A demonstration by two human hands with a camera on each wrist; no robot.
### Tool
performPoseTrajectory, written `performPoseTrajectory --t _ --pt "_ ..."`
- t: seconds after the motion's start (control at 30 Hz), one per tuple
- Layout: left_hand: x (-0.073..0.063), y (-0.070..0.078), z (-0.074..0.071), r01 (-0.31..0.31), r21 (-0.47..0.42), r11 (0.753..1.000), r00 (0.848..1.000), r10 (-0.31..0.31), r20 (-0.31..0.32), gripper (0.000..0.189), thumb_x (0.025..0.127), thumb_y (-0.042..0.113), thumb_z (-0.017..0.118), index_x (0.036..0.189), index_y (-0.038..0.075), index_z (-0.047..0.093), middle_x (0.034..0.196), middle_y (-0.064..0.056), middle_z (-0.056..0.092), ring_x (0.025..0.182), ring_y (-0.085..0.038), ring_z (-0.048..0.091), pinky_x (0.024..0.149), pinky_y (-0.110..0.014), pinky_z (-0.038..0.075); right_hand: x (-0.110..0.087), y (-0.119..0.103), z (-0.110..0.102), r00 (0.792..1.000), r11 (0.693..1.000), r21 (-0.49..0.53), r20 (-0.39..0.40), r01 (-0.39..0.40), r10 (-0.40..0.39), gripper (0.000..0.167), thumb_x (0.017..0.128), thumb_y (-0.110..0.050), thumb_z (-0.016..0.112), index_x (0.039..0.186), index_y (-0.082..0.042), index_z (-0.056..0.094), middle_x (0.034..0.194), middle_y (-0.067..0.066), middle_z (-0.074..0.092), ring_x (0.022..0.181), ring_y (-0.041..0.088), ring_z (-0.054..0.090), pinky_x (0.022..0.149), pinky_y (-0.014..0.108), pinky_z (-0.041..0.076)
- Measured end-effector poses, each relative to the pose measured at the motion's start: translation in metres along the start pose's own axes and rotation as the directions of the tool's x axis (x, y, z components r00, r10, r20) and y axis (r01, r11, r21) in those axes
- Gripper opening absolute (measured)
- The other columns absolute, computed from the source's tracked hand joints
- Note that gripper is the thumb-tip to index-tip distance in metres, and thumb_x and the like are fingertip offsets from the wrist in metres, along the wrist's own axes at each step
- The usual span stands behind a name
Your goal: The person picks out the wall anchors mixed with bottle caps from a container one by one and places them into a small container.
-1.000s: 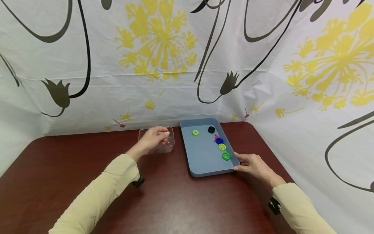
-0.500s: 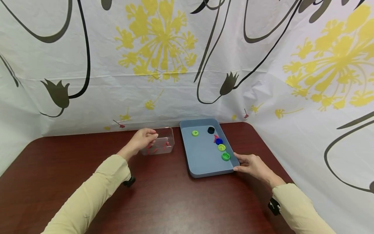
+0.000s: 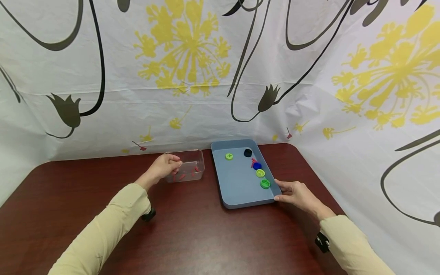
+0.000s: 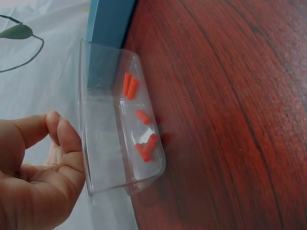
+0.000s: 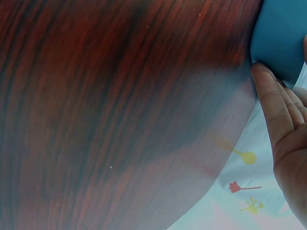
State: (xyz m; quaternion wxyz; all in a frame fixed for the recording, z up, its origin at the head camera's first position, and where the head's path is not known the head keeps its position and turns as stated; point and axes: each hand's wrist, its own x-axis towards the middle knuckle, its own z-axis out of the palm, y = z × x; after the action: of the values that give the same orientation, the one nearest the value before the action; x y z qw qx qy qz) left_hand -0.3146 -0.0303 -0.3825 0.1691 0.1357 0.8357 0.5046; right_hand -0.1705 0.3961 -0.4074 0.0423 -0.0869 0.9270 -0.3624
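Over the left side of a clear plastic box [image 3: 194,154], my left hand [image 3: 161,168] has thumb and fingertips together, with a faint trace of red at the tips. In the left wrist view these fingers [image 4: 69,136] meet beside the box's rim and largely hide what they pinch. Several short red sticks [image 4: 142,116] lie on the box's bottom. My right hand [image 3: 297,194] holds the near right corner of a blue-grey tray [image 3: 235,191], thumb in front and fingers along the side. In the right wrist view, fingertips [image 5: 263,79] press against its wall.
Inside the tray are a black cap [image 3: 248,153], a blue cap [image 3: 257,166], a green cap [image 3: 265,184] and two yellow-green caps, with red sticks [image 3: 253,163] beside the blue one. The dark red-brown table [image 3: 206,236] meets a patterned white cloth [image 3: 120,114] behind.
My left hand has moved left across the box, from its right side to its left, uncovering red sticks inside. The right hand and tray have stayed put.
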Motion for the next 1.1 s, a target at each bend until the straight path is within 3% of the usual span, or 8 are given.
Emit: performPoseTrajectory --t 0.37,0.87,1.1 --pt "-0.001 -0.002 -0.001 0.021 -0.008 1.0 1.0 -0.021 -0.008 0.042 0.098 0.012 0.05 0.13 -0.014 0.043 0.122 -0.031 0.055 0.101 -0.037 0.06 0.087 -0.041 0.051 -0.001 0.0 0.001 1.0 1.0 0.012 -0.001 -0.009 0.009 0.068 0.082 -0.022 0.072 0.137 0.006 0.043 0.126 0.026 0.056 0.106 0.032 0.063 0.078 0.029 0.054" --pt "-0.001 -0.001 0.001 0.018 -0.016 1.0 1.0 -0.018 -0.025 0.043 0.096 0.013 0.054 0.129 -0.013 0.045 0.119 -0.03 0.057 0.099 -0.035 0.061 0.082 -0.036 0.053 -0.001 0.001 0.0 1.0 1.0 0.003 -0.004 -0.002 0.002 0.069 0.082 -0.022 0.072 0.137 0.006 0.042 0.126 0.026 0.056 0.106 0.032 0.063 0.078 0.028 0.054" --pt "0.002 0.015 0.013 -0.014 -0.003 1.0 0.998 0.013 -0.054 0.043 0.095 0.024 0.056 0.129 -0.003 0.05 0.12 -0.025 0.059 0.107 -0.038 0.058 0.089 -0.045 0.048 -0.001 0.0 0.0 1.0 1.0 0.001 -0.006 -0.005 0.005 0.068 0.082 -0.021 0.072 0.137 0.006 0.043 0.126 0.026 0.056 0.106 0.032 0.063 0.078 0.029 0.054"
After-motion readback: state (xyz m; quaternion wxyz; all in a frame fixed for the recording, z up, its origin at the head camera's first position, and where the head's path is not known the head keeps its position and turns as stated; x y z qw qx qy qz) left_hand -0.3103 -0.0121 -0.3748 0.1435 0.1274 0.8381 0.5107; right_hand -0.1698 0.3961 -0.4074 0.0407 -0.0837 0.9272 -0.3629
